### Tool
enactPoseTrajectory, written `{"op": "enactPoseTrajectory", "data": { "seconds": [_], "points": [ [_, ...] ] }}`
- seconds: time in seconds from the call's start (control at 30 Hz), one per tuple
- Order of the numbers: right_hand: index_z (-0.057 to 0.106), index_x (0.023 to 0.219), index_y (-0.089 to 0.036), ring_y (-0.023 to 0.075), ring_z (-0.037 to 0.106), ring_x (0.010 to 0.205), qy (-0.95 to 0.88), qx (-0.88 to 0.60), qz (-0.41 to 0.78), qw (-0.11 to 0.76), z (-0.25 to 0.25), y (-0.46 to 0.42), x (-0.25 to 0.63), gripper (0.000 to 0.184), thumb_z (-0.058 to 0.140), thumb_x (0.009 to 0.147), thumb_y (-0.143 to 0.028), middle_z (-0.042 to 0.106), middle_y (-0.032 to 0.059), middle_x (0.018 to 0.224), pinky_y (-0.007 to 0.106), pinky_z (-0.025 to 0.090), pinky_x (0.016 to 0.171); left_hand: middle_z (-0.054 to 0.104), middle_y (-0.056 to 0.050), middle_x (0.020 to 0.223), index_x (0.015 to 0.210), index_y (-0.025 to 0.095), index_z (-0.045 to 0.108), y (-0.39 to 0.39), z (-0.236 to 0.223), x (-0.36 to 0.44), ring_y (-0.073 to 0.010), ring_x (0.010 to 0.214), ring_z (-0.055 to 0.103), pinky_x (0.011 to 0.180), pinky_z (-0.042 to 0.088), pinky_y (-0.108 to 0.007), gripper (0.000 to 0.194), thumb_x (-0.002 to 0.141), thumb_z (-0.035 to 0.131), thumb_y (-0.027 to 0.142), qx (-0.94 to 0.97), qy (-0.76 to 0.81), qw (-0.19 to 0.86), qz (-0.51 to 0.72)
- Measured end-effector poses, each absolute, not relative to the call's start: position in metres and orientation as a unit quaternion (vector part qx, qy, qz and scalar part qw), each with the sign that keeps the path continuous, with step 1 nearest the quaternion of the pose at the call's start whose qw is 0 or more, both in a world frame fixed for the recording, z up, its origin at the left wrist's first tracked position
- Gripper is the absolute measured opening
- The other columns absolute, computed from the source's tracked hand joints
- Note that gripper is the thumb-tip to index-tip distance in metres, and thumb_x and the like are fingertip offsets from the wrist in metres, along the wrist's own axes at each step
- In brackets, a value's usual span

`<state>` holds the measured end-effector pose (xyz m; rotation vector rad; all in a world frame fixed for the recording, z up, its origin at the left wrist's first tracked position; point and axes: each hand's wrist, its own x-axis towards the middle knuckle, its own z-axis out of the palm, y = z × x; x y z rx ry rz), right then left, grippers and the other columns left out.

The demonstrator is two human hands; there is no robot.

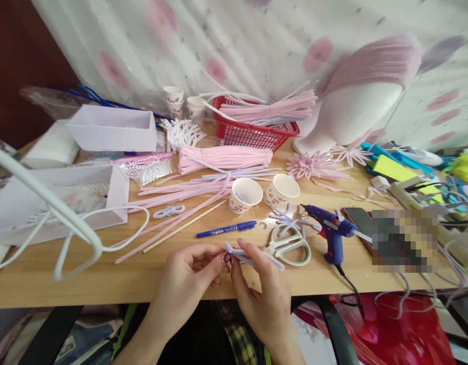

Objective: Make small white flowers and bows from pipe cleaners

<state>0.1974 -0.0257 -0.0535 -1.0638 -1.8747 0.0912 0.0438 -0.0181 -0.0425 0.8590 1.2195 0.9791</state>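
Observation:
Near the table's front edge, my left hand [198, 268] pinches one end of a lilac pipe cleaner [274, 259], which is bent at that end. My right hand [262, 284] grips the same piece from the other side, its fingers and thumb closed on it. The two hands almost touch, and part of the piece is hidden behind the fingers. Just beyond them lies a blue marker pen [226, 229]. White-handled scissors [290, 246] rest right of my right hand, beside cut lilac pieces [294, 219]. A looped lilac piece [169, 211] lies further left.
Two paper cups [246, 195] stand in the middle. A blue glue gun [332, 230] with a cord is at the right, near a phone [359, 223]. Behind are pink pipe cleaners [226, 158], a red basket [252, 134] and a white mannequin head [355, 111]. A white cable stand [47, 195] juts in left.

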Motion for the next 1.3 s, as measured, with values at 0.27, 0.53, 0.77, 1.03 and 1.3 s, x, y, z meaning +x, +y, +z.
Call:
{"op": "enactPoseTrajectory", "data": {
  "seconds": [0.27,0.53,0.77,1.03,1.3],
  "points": [
    [0.023,0.163,-0.030,0.0272,0.073,0.086,-0.803,-0.450,0.064,0.386,-0.056,-0.030,0.200,0.075,0.050,0.098,-0.003,0.077,0.0081,0.096,0.037,0.061,0.071,0.074,-0.003,0.068,0.074,0.018,0.079,-0.015,-0.042,0.036,-0.0156,0.059,0.062,0.057,0.049,-0.025,0.018,0.080,0.075,0.034,0.426,0.548,0.602,0.395],
    [0.017,0.165,-0.030,0.0272,0.072,0.083,-0.820,-0.435,0.067,0.365,-0.051,-0.030,0.204,0.078,0.048,0.099,-0.004,0.077,0.0086,0.095,0.038,0.062,0.071,0.071,0.000,0.065,0.076,0.017,0.073,-0.008,-0.043,0.031,-0.0127,0.054,0.058,0.054,0.049,-0.024,0.016,0.075,0.078,0.032,0.399,0.524,0.651,0.376],
    [0.028,0.162,-0.032,0.0268,0.072,0.088,-0.832,-0.414,0.116,0.352,-0.045,-0.032,0.205,0.075,0.047,0.095,-0.002,0.076,0.0089,0.102,0.037,0.063,0.074,0.063,0.003,0.057,0.072,0.016,0.067,-0.008,-0.049,0.023,-0.0096,0.051,0.055,0.053,0.046,-0.021,0.025,0.078,0.079,0.037,0.390,0.450,0.722,0.353],
    [0.062,0.129,-0.031,0.0163,0.070,0.079,-0.606,-0.447,0.447,0.482,-0.040,-0.035,0.206,0.049,0.068,0.086,-0.008,0.071,0.0003,0.090,0.027,0.059,0.079,0.064,0.001,0.060,0.078,0.015,0.070,-0.007,-0.041,0.022,-0.0102,0.050,0.056,0.051,0.047,-0.022,0.028,0.073,0.084,0.039,0.335,0.380,0.803,0.314],
    [0.071,0.110,-0.022,0.0105,0.060,0.059,-0.350,-0.385,0.723,0.454,-0.046,-0.024,0.209,0.045,0.090,0.069,-0.022,0.069,-0.0031,0.073,0.019,0.050,0.058,0.063,0.002,0.064,0.076,0.018,0.065,-0.012,-0.020,0.021,-0.0118,0.058,0.056,0.058,0.045,-0.022,0.015,0.081,0.071,0.032,0.478,0.421,0.716,0.286]
  ]
}}
